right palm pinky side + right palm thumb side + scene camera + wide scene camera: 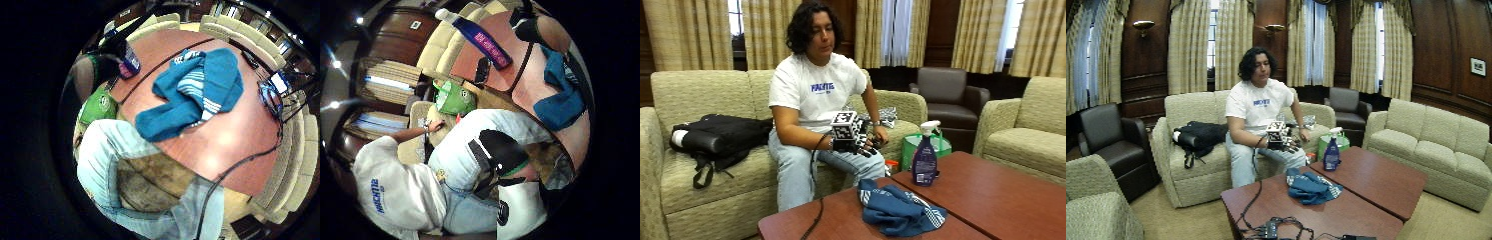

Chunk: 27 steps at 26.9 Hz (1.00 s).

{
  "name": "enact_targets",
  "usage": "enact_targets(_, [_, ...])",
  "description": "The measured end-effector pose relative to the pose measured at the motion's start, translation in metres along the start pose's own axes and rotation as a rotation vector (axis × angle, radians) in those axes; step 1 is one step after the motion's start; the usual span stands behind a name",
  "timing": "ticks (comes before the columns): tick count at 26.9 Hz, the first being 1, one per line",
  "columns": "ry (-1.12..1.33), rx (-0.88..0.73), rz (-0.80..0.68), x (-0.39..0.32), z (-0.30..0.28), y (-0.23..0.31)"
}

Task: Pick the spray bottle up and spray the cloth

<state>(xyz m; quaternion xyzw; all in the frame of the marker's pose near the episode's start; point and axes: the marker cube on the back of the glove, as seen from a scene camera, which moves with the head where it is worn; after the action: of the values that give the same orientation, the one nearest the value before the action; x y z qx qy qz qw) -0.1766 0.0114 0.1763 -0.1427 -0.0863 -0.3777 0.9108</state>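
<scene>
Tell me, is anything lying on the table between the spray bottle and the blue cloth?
No. In the outside view, the spray bottle stands near the table edge, the blue cloth lies crumpled nearer the camera, and only bare wood shows between them.

I was looking into a formal lounge, a club or library sitting room by its look; dark wood panelling [1439, 45] lined the walls; tall windows wore heavy checked curtains [1192, 45]; beige sofas [1429, 145] and leather armchairs [1106, 145] ringed low red-brown tables [1379, 185]; brass wall sconces [1144, 23] glowed.
</scene>
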Motion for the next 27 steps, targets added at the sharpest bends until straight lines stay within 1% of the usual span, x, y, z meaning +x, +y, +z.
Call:
enact_targets(13, [-0.016,-0.014,0.019,0.024,-0.011,0.007])
enact_targets(27, [-0.022,-0.017,0.044,0.03,-0.014,0.011])
